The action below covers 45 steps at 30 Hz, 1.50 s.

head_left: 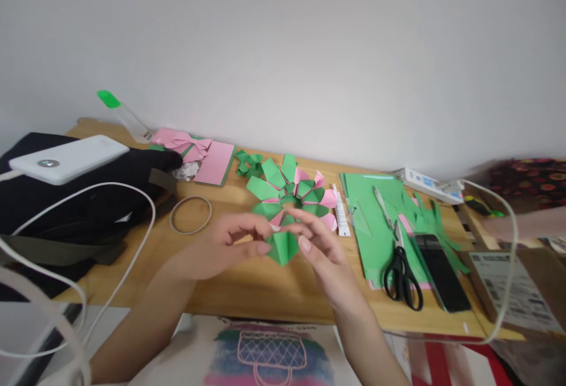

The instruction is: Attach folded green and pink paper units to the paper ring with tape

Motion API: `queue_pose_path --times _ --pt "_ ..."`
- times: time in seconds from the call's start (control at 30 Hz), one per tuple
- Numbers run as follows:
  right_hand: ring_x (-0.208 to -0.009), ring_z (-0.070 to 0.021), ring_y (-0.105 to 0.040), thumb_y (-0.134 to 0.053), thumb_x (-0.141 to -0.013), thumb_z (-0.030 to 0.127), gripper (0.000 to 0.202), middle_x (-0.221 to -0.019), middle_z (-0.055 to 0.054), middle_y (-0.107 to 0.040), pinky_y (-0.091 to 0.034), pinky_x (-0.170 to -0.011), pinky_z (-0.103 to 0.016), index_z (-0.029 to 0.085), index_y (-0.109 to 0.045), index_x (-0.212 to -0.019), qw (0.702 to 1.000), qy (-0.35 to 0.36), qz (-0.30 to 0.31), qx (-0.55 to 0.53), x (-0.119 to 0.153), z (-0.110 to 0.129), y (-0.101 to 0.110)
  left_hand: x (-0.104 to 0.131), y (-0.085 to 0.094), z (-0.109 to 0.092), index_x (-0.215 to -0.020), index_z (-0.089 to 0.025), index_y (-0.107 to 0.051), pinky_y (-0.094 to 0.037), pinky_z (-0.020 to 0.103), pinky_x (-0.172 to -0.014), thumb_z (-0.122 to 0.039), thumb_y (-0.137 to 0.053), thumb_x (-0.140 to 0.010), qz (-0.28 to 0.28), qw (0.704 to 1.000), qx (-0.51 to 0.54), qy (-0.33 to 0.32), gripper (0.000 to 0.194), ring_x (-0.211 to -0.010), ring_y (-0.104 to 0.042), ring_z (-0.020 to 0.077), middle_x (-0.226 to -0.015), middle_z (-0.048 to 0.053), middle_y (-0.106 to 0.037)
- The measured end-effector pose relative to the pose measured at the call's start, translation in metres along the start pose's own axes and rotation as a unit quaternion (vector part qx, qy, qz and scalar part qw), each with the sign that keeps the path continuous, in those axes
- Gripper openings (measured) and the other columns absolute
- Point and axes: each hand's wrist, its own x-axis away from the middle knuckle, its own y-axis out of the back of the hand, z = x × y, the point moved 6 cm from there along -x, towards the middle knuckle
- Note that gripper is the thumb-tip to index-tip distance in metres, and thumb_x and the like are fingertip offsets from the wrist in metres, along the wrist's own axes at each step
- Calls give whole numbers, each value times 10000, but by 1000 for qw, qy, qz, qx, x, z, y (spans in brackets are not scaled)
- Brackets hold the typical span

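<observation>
My left hand [241, 240] and my right hand [319, 244] hold a small folded green paper piece [283, 248] between them, above the front part of the table. The fingers of both hands are pinched on its two sides, and a crease runs down its middle. Just beyond the hands lies a ring of folded green and pink paper pieces [288, 172], shaped like a flower. My fingers hide its near edge. A white glue tube [340, 212] lies to the right of the ring.
Green sheets [365, 238] carry black-handled scissors [401, 274] and a cutter knife [382, 206]. A phone [442, 271] lies at the right. A tape roll [191, 215], pink paper [216, 162] and a power bank [71, 159] on dark cloth are leftward. White cables loop at both sides.
</observation>
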Motion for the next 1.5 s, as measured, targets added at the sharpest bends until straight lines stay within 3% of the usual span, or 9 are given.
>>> queue_pose_path --times 0.17,0.3,0.4,0.5,0.67,0.97,1.17,1.27,1.5 --pt "-626 -104 -601 -745 -732 422 280 -779 10 -677 -495 -562 -228 219 -694 -919 985 -156 49 -46 33 -53 -11 28 -15 40 -750 -200 -694 -442 245 -685 -312 -638 -770 72 993 -36 83 127 -700 -563 148 -716 -11 -648" --pt "-576 -111 -574 -782 -656 407 275 -665 16 -650 -474 -554 -243 185 -684 -784 984 -173 -1 -32 41 -88 -3 26 -4 81 -812 -174 -695 -474 274 -729 -270 -735 -680 -94 969 146 173 169 -696 -635 159 -781 18 -716" --pt "-603 -114 -553 -781 -637 373 246 -670 16 -638 -453 -575 -241 187 -670 -753 988 -146 -58 -2 34 -100 11 6 -8 96 -951 -168 -615 -509 318 -773 -282 -735 -671 -139 945 235 182 326 -823 -712 216 -970 85 -743" --pt "-625 -124 -545 -748 -652 358 253 -698 13 -624 -444 -591 -250 190 -669 -823 987 -118 -109 26 27 -104 25 -16 -19 96 -973 -158 -576 -519 353 -844 -258 -709 -679 -144 930 289 174 337 -921 -724 252 -1063 137 -730" --pt "-579 -126 -522 -679 -693 347 335 -654 36 -560 -435 -570 -257 194 -642 -989 984 -82 -149 60 24 -105 37 -42 -37 80 -951 -153 -619 -520 348 -863 -167 -730 -614 -143 916 344 148 355 -990 -711 274 -974 113 -753" --pt "-636 -166 -592 -694 -682 370 213 -699 -37 -672 -477 -609 -296 180 -690 -779 986 -76 -127 80 3 -98 46 -77 -40 76 -876 -143 -625 -522 368 -856 -170 -701 -629 -157 917 346 122 260 -1015 -700 295 -998 138 -747" --pt "-673 -156 -591 -720 -690 371 224 -748 -27 -696 -470 -653 -294 191 -711 -823 984 -107 -132 50 -3 -89 49 -53 -29 87 -866 -155 -643 -516 321 -787 -218 -738 -671 -158 945 233 168 226 -867 -706 212 -965 78 -738" --pt "-697 -155 -609 -739 -691 369 224 -775 -24 -705 -484 -675 -293 197 -719 -834 985 -124 -118 27 -3 -86 43 -37 -30 81 -868 -158 -694 -507 314 -813 -186 -751 -653 -114 962 176 173 224 -825 -676 183 -831 34 -724" --pt "-819 -175 -651 -652 -796 464 259 -864 -36 -732 -520 -722 -300 224 -732 -853 985 -135 -111 0 4 -72 31 -20 -31 68 -847 -180 -693 -526 304 -810 -235 -677 -737 -91 985 87 120 124 -844 -671 181 -865 26 -734"
